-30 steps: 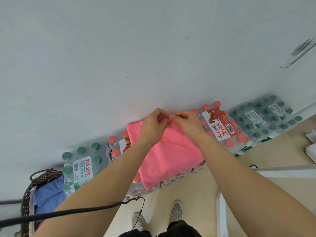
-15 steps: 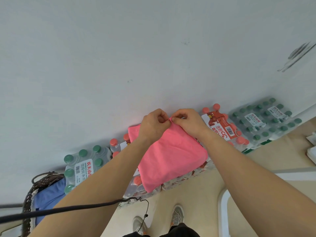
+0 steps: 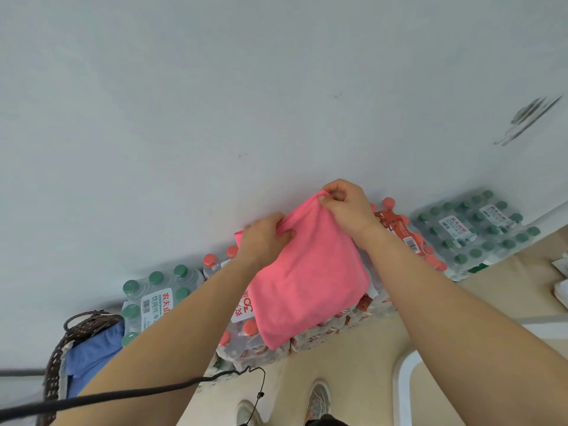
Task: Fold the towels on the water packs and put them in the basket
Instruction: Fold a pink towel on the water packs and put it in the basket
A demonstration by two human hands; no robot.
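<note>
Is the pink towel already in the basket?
No, the pink towel lies on the red-capped water packs, while the basket at the left holds a blue cloth.

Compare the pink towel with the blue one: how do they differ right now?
The pink towel lies on the red-capped water pack; the blue towel sits in the basket. The left hand and right hand pinch the pink towel's far edge; nothing touches the blue towel. The pink towel is spread fairly flat; the blue towel looks bunched. Both are plain, single-coloured cloths.
</note>
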